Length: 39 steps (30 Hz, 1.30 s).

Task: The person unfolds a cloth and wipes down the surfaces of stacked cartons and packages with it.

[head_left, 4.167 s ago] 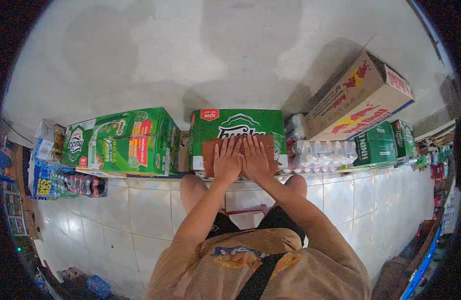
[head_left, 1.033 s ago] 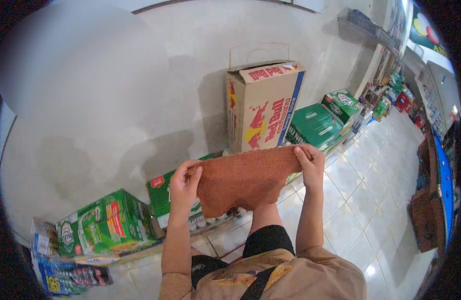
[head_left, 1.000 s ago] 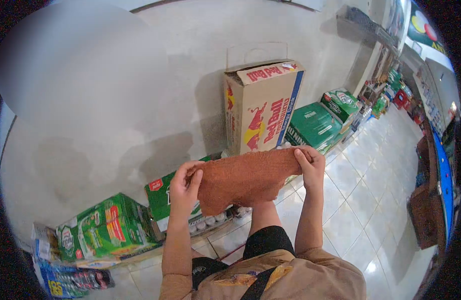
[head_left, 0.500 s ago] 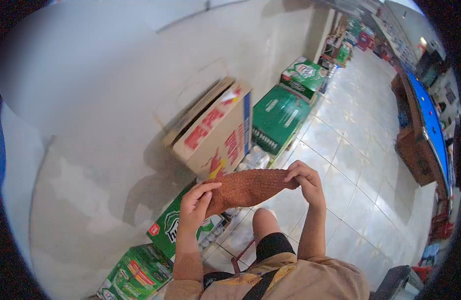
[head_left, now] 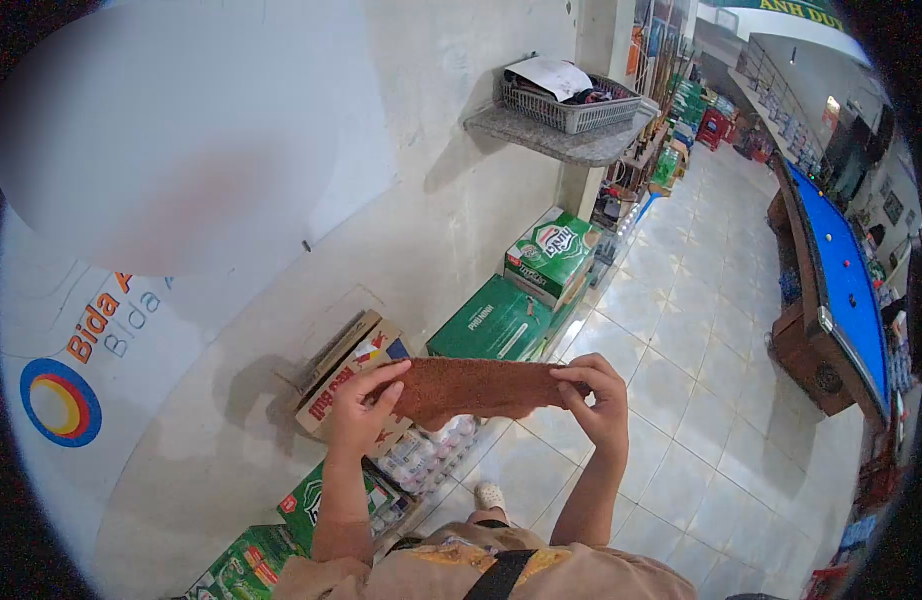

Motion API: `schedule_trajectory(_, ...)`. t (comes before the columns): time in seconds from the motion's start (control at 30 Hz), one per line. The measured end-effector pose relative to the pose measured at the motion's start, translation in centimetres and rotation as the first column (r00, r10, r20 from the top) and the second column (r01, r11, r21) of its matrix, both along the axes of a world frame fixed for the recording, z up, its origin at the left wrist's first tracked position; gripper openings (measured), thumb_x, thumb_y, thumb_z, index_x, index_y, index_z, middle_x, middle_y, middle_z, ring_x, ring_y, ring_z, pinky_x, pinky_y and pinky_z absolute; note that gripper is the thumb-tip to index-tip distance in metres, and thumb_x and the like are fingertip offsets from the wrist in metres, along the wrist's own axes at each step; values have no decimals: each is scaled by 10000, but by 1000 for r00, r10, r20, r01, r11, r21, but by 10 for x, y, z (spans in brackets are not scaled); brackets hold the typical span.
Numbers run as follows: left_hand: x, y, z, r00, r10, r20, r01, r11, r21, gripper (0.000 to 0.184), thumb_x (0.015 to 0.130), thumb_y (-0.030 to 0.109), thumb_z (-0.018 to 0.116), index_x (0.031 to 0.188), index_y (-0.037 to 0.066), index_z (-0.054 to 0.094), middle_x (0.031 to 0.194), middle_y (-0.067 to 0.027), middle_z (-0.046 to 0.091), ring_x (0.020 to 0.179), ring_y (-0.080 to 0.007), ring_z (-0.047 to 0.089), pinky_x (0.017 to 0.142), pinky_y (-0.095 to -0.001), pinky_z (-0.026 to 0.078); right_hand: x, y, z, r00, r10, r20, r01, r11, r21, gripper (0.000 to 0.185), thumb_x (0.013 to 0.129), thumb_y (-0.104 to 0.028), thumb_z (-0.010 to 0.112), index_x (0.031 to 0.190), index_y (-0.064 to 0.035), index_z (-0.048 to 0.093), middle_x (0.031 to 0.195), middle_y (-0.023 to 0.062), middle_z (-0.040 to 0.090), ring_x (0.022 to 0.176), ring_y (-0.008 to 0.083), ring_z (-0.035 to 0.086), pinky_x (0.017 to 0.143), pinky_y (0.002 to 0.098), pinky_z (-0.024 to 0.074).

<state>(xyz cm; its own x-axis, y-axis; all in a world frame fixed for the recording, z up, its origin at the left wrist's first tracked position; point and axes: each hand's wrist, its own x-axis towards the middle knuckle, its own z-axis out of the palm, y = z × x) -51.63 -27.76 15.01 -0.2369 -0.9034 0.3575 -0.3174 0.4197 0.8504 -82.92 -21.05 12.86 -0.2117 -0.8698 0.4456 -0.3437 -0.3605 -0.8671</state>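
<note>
Centrally, one brown cloth: coarse, towel-like nap, soft drooping lower edge, stretched as a band between my two hands.

Left hand: closed on one end, thumb and fingers pinching the fabric. Right hand: likewise narrow, thumb and fingertips pinching the other end.

Behind my left hand: one tan cardboard box, rectangular, red lettering. Just right of that hand and below the cloth: packed bottles in clear, shiny plastic wrap.

Beyond the cloth: one flat green carton, with a smaller green-and-white box beyond it. Farther off, above: one grey lattice basket on a speckled slab shelf.

Right of my right hand: glossy square floor tiles, then a blue-topped pool table.
</note>
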Motion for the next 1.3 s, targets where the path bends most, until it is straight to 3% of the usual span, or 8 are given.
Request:
schedule_trajectory(0.3, -2, -29, 4, 999, 35, 11, -35, 999, -29, 249, 896, 24, 645, 1134, 37, 718, 1058, -115, 729, 985, -201, 675, 885, -297, 500, 16, -22, 2, 991, -123, -57, 120, 992, -41, 277, 768, 104, 671, 977, -64, 742, 910, 69, 636, 784, 151, 621, 670, 264, 496)
schedule_trajectory(0.57, 26, -52, -55, 998, -41, -39, 43, 997, 62, 257, 907, 59, 642, 1152, 22, 710, 1162, -111, 710, 1087, -207, 658, 965, -324, 480, 60, -25, -4, 939, -275, -208, 272, 961, -46, 269, 824, 112, 598, 997, -38, 739, 890, 74, 622, 787, 149, 602, 669, 252, 469)
schedule_trajectory(0.63, 32, -54, -68, 996, -60, -69, 60, 998, -5, 268, 909, 36, 628, 1166, 32, 702, 1117, -136, 718, 1022, -224, 682, 897, -325, 508, 68, -23, 2, 938, -262, -229, 268, 963, -4, 286, 813, 120, 592, 1002, -39, 737, 902, 79, 629, 808, 167, 616, 691, 263, 478)
schedule_trajectory(0.77, 40, -51, -46, 984, -122, -129, 140, 980, 140, 286, 917, 31, 619, 1194, 24, 688, 1160, -137, 707, 1056, -248, 677, 928, -333, 501, 72, -15, 21, 910, -240, -339, 257, 966, 7, 381, 751, 149, 564, 1022, -58, 735, 923, 108, 649, 829, 226, 650, 719, 298, 509)
schedule_trajectory(0.83, 42, -62, -44, 987, -147, -62, 150, 988, 47, 288, 926, 35, 610, 1204, 30, 685, 1186, -133, 699, 1064, -244, 674, 946, -334, 493, 67, -11, 27, 891, -225, -394, 247, 969, 4, 428, 712, 159, 557, 1033, -64, 734, 924, 112, 658, 826, 236, 656, 720, 301, 514)
schedule_trajectory(1.03, 40, -75, -34, 975, -196, -101, 204, 976, 78, 279, 942, 58, 592, 1203, 40, 688, 1185, -132, 702, 1092, -234, 668, 973, -335, 481, 76, -5, 42, 869, -240, -432, 285, 957, 43, 374, 755, 156, 566, 1035, -35, 725, 914, 124, 666, 835, 241, 670, 764, 328, 535)
schedule_trajectory(1.17, 36, -84, -50, 975, -187, -118, 208, 956, 206, 277, 937, 53, 587, 1192, 50, 696, 1168, -137, 708, 1100, -237, 667, 970, -327, 484, 72, -1, 36, 900, -68, -430, 161, 970, 183, 358, 789, 156, 560, 1043, -31, 729, 903, 126, 669, 751, 237, 673, 692, 316, 550)
schedule_trajectory(1.3, 30, -92, -82, 967, -225, -121, 250, 930, 271, 273, 929, 65, 592, 1179, 60, 701, 1153, -148, 707, 1093, -257, 667, 963, -335, 488, 58, -5, 22, 914, 57, -402, 116, 912, 393, 328, 809, 141, 592, 1047, -34, 734, 902, 106, 681, 818, 210, 660, 761, 309, 532)
